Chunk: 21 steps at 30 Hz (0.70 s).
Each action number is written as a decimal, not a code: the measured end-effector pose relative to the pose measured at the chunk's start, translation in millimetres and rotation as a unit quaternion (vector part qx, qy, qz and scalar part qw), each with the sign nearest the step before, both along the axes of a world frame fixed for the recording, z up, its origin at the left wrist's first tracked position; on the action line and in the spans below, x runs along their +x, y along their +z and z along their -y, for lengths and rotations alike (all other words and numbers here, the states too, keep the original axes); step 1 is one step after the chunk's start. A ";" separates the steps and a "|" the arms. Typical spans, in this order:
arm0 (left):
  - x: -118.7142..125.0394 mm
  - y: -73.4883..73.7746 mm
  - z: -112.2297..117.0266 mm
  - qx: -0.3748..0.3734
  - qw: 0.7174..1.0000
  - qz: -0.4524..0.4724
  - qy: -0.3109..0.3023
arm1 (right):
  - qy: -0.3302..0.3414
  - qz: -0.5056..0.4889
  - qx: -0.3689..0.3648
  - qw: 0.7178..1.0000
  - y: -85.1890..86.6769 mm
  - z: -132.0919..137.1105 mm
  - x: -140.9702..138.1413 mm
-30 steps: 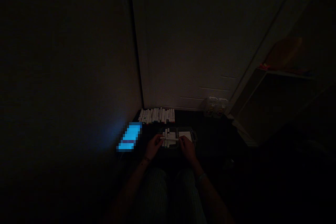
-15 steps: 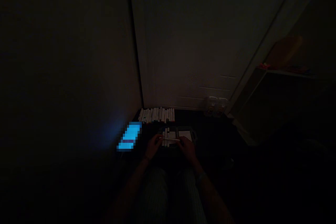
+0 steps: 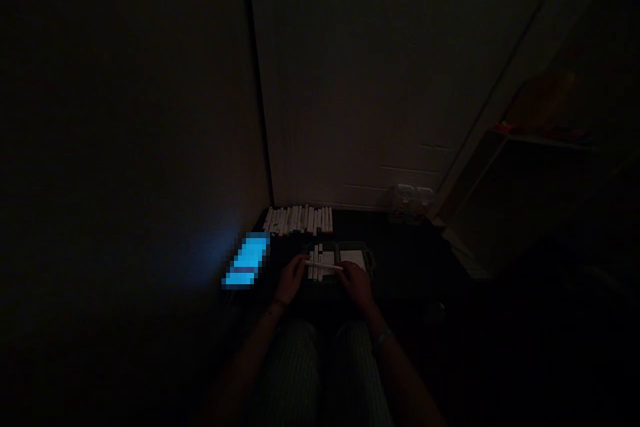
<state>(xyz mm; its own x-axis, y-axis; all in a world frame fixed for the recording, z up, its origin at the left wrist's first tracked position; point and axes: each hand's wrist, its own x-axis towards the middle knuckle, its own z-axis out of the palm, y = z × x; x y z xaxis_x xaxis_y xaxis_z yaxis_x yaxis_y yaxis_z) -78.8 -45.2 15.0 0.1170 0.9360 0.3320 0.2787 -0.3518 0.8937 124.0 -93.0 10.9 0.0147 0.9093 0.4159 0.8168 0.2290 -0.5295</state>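
A white marker point(image 3: 324, 266) lies crosswise between my two hands, held at both ends. My left hand point(image 3: 291, 277) is closed on its left end, and my right hand point(image 3: 356, 280) pinches the right end. Below the marker is an open case point(image 3: 371, 259) with two halves. Several white markers point(image 3: 315, 255) stand side by side in its left half, and a white sheet or card point(image 3: 353, 258) shows in the right half. The dim light hides the marker's print and the finger details.
A row of several white markers point(image 3: 300, 219) lies at the back of the dark table point(image 3: 405, 267). Two clear plastic cases point(image 3: 411, 203) stand at the back right against the wall. On the left glows a blurred-out bright screen point(image 3: 247, 260). A shelf point(image 3: 545, 140) is at the far right.
Both hands stay almost in place with the marker between them. Its left end sits slightly higher against my left fingers. The other objects have not moved.
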 end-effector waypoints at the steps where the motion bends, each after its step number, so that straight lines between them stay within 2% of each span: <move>1: -0.3 -0.3 -0.1 -0.001 1.000 -0.001 -0.001 | -0.001 0.000 -0.001 1.000 -0.2 0.0 0.0; 12: -0.3 -2.3 -1.4 0.002 1.000 0.001 0.002 | 0.000 -0.001 -0.008 1.000 6.2 3.5 -1.3; 21: -1.5 -6.9 -5.0 -0.007 1.000 0.017 0.003 | -0.004 -0.005 0.000 1.000 2.1 1.0 -1.2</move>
